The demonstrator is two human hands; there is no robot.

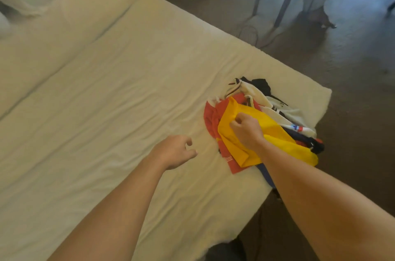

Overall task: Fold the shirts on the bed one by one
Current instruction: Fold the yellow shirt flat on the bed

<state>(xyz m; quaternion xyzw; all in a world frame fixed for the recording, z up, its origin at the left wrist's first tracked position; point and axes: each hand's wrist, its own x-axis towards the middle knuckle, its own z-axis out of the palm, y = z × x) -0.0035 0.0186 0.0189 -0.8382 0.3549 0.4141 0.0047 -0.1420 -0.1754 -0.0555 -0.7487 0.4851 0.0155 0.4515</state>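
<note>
Right hand (246,130) is closing its curled fingers on a bunch of the yellow shirt (275,132), which is lying on top of the heap of shirts (284,113) near the bed's corner. Directly under and just left of that hand, a red shirt (213,119) is touching the yellow one; beyond the knuckles a white shirt (256,94) and dark garments are tangling together. Left hand (177,151) is hovering over bare sheet of the bed (106,90) to the left of the heap, fingers loosely curled and holding nothing.

Judging from the grip, the pinch is taking only one fold of cloth, so a lift could drag the red shirt along or tip the heap toward the mattress edge just right of the hand, spilling garments to the floor (352,68).
</note>
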